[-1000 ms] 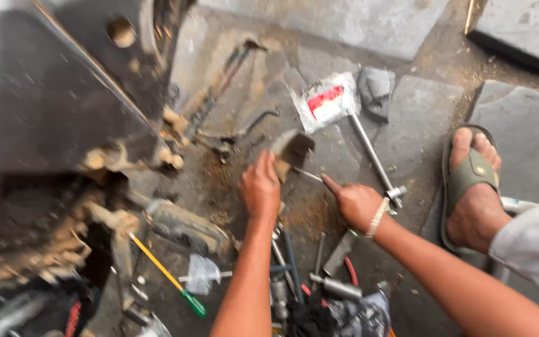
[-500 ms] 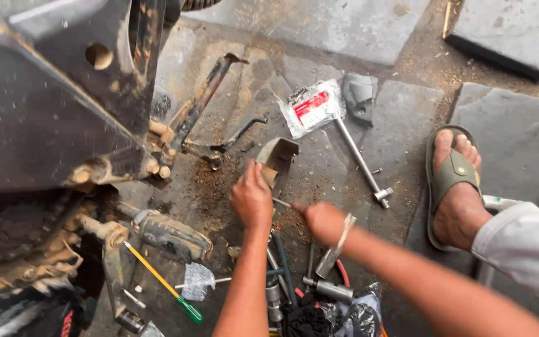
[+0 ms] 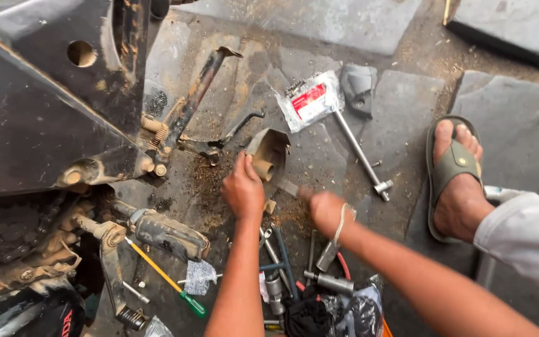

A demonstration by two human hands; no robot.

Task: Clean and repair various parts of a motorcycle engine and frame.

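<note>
My left hand [image 3: 242, 188] grips the near rim of a mud-caked metal cover [image 3: 269, 150] that lies on the stone floor with its hollow side up. My right hand [image 3: 324, 209], with a pale string around the wrist, is closed on a thin metal tool [image 3: 288, 187]. The tool's tip points at the cover's lower edge. The right hand is blurred by motion. Brown dirt crumbs [image 3: 210, 178] lie scattered on the floor around both hands.
A muddy motorcycle frame [image 3: 45, 118] with its chain [image 3: 7, 231] and footpeg [image 3: 168, 234] fills the left. A T-handle wrench [image 3: 362, 156], a plastic parts packet [image 3: 310, 103], a yellow-and-green screwdriver [image 3: 163, 278] and several sockets [image 3: 294, 274] lie about. A sandalled foot [image 3: 453, 175] rests at right.
My right hand has moved left toward the cover, and my left hand has shifted slightly. The view has swung, so the motorcycle frame fills more of the left.
</note>
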